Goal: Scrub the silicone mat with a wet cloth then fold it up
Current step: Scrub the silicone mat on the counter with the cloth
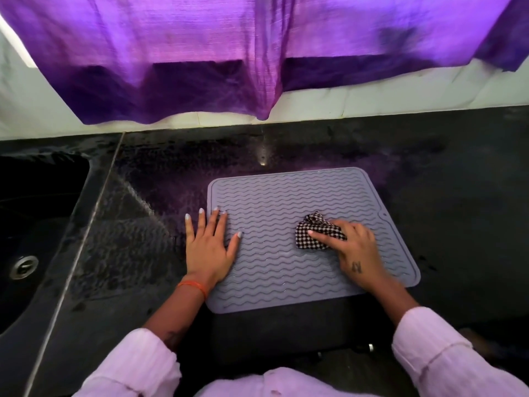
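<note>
Grey mat [286, 239], wavy ribs, raised rim, lies flat and unfolded on the dark counter [458, 196]. All places below are given from the mat.

Left hand [207, 247]: palm down, fingers straight and spread apart. It straddles the mat's left edge; thumb and the two nearest fingers rest on the ribs, the outer two fingers lie on the counter just beside the edge. Orange thread band [193, 287] at the wrist.

Right hand [352, 247]: on the mat's right half, fingers curled down and clamped on a bunched checked cloth [315, 232], black and white. The cloth touches the mat surface. Small dark mark on the back of the hand.

Left of the mat, well apart: black sink [37, 210] with a metal drain [24, 266]. Behind the mat: white wall, purple curtain [229, 53] hanging over it. Nearer than the mat: pale pink sleeves [429, 348].
</note>
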A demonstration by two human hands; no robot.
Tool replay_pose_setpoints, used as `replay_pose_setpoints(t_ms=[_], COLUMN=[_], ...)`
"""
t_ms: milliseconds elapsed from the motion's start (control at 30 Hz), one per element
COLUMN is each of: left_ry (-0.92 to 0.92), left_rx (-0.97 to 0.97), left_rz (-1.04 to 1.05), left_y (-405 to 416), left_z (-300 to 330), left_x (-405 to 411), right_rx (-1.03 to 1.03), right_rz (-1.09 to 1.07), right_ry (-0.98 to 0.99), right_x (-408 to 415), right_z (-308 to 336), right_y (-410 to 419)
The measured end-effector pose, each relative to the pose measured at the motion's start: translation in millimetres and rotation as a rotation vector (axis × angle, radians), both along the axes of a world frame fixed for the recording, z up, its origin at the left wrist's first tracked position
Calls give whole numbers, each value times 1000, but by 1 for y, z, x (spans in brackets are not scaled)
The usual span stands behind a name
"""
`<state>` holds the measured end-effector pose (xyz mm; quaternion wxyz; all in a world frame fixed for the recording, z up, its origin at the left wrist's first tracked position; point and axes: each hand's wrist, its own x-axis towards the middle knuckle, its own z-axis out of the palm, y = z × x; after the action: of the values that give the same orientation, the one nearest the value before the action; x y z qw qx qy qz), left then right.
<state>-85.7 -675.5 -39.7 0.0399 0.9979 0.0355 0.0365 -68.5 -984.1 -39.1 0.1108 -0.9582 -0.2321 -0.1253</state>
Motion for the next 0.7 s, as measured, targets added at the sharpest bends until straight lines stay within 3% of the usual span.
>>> replay_pose_setpoints(t_ms=[300,700], left_ry=[-2,-13], left_rx=[-3,-4], left_rz=[3,-6], left_y=[0,1], left_z=[0,-1], left_x=[0,0], right_rx=[-12,37], right_rz=[-38,86], right_ry=[29,79], right_x=[-36,-53], right_z=[1,12], right_y=[-8,-27])
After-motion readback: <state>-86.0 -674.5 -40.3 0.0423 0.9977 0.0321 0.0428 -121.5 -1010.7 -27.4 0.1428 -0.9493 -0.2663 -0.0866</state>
